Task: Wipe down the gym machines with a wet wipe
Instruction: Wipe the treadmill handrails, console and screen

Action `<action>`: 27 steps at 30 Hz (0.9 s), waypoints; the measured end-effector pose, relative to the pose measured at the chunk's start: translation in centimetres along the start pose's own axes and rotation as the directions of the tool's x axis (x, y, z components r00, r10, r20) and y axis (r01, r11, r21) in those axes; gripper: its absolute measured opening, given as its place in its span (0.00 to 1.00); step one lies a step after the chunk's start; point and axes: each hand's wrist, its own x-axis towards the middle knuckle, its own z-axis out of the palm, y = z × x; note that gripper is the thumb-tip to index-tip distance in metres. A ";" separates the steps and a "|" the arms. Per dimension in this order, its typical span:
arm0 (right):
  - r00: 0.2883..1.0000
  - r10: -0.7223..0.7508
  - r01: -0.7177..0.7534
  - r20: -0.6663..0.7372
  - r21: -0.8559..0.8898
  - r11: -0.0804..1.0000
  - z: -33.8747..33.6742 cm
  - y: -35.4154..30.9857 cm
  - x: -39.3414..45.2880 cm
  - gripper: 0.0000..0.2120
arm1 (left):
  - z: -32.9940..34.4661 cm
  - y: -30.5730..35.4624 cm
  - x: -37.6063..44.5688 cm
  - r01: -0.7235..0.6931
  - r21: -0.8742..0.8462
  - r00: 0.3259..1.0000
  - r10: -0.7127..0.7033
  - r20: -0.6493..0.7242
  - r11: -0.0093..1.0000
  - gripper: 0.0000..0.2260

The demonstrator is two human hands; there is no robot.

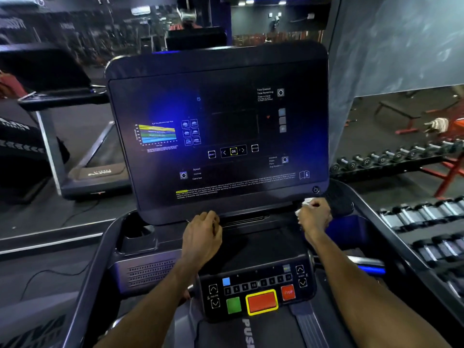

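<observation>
Nearest to me, at the bottom centre of the frame, sat the button panel [258, 292] with its green, orange and red STOP keys, and I could see no sign either way of whether it had been wiped. Just above it, left of centre, the left hand [202, 237] lay knuckles-up on the ledge below the screen, its fingers curled under; whether they gripped the ledge or held nothing I could not tell. To the right of centre, the right hand [313, 217] was clenched around the wet wipe [305, 203], white folds showing above and left of the knuckles, pressed at the lower right corner of the treadmill console [218, 126], close under its small round port. My guess was that the job was at an early or middle stage: this corner was being worked, while the wide dark display farther up showed no streaks I could make out. Beyond, upper left, another treadmill [62, 96] waited, and dumbbell racks [401, 156] stood at the right.
</observation>
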 end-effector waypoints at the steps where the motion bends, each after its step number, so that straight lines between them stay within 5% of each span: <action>1: 0.999 -0.028 0.029 0.040 -0.035 0.999 0.1 0.0 -0.9 0.09 | -0.1 -0.1 0.0 -0.013 -0.011 1.000 0.013 0.010 1.000 0.06; 7: 0.995 0.082 -0.073 -0.063 0.145 0.987 2.4 -0.4 -2.0 0.14 | -1.1 -3.0 -0.4 0.003 -0.153 0.999 0.003 0.035 0.988 0.05; 13: 0.992 0.121 -0.124 0.029 0.154 0.980 3.8 -0.8 -7.0 0.13 | -2.7 -6.5 -0.8 0.025 -0.163 0.999 -0.028 -0.016 0.986 0.05; 17: 0.982 0.165 -0.138 -0.088 0.248 0.959 5.0 -0.6 -6.8 0.14 | -2.9 -8.4 -0.7 0.060 -0.162 0.997 -0.067 -0.040 0.985 0.05; 23: 0.982 0.166 -0.185 0.093 0.255 0.949 6.5 -0.4 -9.5 0.11 | -2.7 -9.1 -0.8 0.102 -0.173 0.994 -0.107 -0.022 0.980 0.06; 27: 0.975 0.222 -0.213 0.019 0.363 0.907 6.7 -0.9 -10.1 0.12 | -2.5 -9.8 -1.3 0.220 -0.237 0.972 -0.234 -0.034 0.946 0.06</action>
